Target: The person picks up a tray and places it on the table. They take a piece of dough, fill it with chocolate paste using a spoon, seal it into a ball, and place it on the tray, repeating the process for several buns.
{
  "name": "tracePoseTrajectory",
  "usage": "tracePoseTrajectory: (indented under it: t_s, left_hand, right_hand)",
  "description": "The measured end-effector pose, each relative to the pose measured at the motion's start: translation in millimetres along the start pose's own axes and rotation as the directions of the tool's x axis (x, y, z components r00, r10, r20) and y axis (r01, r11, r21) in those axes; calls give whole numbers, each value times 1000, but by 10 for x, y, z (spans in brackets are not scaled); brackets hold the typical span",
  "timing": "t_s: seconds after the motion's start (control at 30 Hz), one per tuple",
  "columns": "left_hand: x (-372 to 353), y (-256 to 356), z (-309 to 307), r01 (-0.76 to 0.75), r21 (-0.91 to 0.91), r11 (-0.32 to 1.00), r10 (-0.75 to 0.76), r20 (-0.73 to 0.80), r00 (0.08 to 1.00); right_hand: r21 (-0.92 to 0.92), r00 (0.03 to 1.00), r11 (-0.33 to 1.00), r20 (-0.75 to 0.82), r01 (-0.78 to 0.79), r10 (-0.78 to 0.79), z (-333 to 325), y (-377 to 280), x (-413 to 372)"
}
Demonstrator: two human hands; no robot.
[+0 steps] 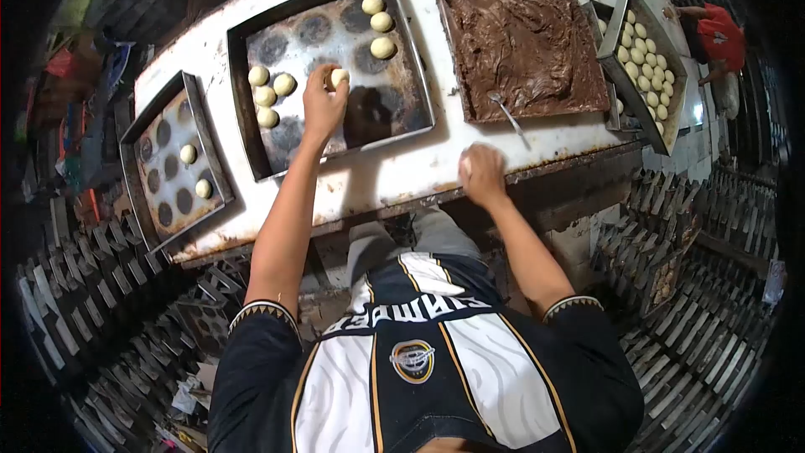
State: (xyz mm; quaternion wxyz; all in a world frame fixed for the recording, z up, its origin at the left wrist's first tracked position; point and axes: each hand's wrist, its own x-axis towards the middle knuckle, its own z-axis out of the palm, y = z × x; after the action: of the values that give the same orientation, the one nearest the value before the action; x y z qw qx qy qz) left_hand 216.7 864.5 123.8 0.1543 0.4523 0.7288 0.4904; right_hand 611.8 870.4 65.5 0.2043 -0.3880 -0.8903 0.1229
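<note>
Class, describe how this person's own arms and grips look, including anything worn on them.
The left sleeve and right sleeve are short and black, hemmed with a pale-and-gold triangle-patterned band. Below, both arms are bare, without watch or bracelet. The left grip and right grip wear no gloves; the right is blurred.

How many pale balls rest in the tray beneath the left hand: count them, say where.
7 balls: four by the tray's left side, three near its upper right corner. The left hand holds another; the forearm might hide some.
</note>
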Motion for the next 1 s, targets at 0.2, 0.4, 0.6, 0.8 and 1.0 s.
tracePoseTrajectory:
  t_s: [0.2,0.4,0.6,0.8,1.0]
  left_hand:
    - [-1457,412,-998,283,-328,902,-301,-5,954]
    - [-2470,480,-2135,497,-391,775,-533,18,846]
    - [-2742,-67,-3260,484,-657,578,-587,78,806]
    - [-2643,-241,-4069,316,-713,626,-550,-116,827]
    - [-2929,-83,-4629,309,-727,613,-652,-245,718]
  right_hand:
    - [45,997,996,6,80,-80,410,37,47]
    - [166,778,761,87,-627,622,37,27,300]
    - [619,910,762,180,190,-373,43,-3732,2005]
    - [411,635,515,-246,752,-732,1827,-5713,4067]
    - [78,514,662,564,746,-646,2838,-5510,4336]
